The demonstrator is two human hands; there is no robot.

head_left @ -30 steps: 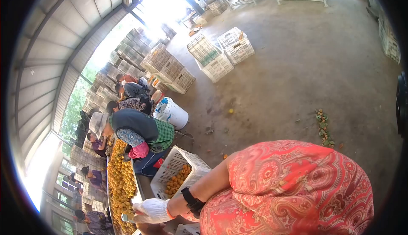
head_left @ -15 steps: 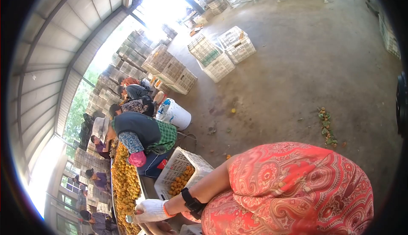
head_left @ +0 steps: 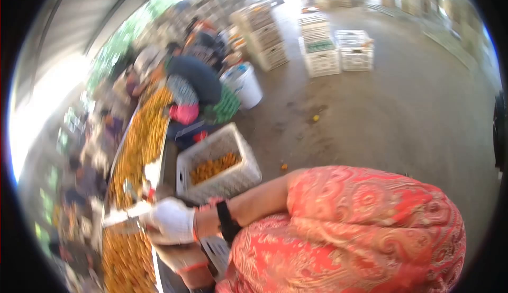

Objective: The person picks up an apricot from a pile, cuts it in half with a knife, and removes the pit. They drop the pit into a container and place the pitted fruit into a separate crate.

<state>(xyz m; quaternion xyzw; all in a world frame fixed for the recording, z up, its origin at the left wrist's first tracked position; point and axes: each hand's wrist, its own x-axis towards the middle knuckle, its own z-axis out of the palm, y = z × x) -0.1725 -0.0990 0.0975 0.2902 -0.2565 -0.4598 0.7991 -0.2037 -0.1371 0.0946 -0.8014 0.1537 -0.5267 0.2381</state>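
Orange fruit (head_left: 138, 134) covers the long sorting table (head_left: 159, 168), where other workers bend over its far end beside a white bucket (head_left: 244, 84). A white crate (head_left: 218, 170) partly filled with fruit stands against the table's near edge. Your gloved right hand (head_left: 170, 220) is closed around a pale flat object (head_left: 124, 213) at that edge, too blurred to identify; a second hand (head_left: 185, 261) shows below, its grip unreadable.

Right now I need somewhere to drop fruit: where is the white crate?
In the head view the white crate sits on the floor left of centre, just above the gloved hand, beside the long fruit table; it holds some orange fruit.
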